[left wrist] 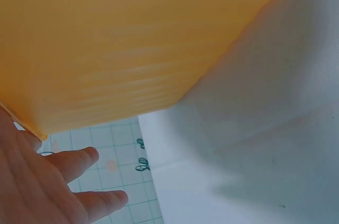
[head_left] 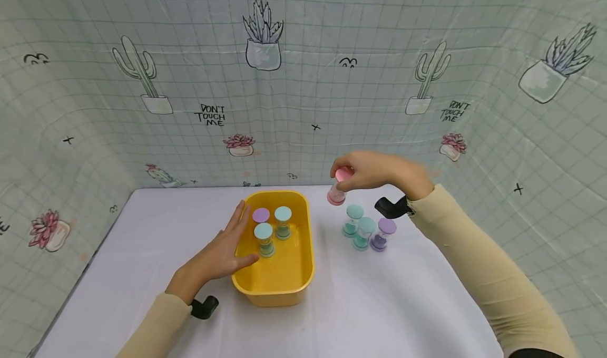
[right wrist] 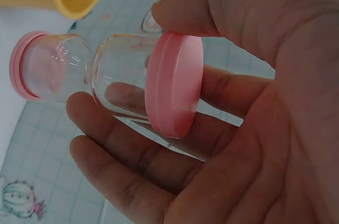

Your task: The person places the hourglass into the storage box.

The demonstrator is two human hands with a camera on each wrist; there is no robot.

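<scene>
gridded backdrop [head_left: 303, 94] lettered "DON'T TOUCH ME", white table [head_left: 379, 305], yellow bin [head_left: 276, 299], left hand [head_left: 222, 252] spread wide at its left rim, right hand [head_left: 372, 169] by which a pink hourglass [head_left: 336, 196] is gripped, right of the bin

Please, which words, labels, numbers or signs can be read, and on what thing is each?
"DON'T TOUCH ME": patterned cloth, left of centre.
"DON'T TOUCH ME": same cloth, at right.
"x": small marks, same cloth.
Cloth's far left edge: cut-off marks, unreadable.
Hourglasses, yellow tub: no readable text.
</scene>
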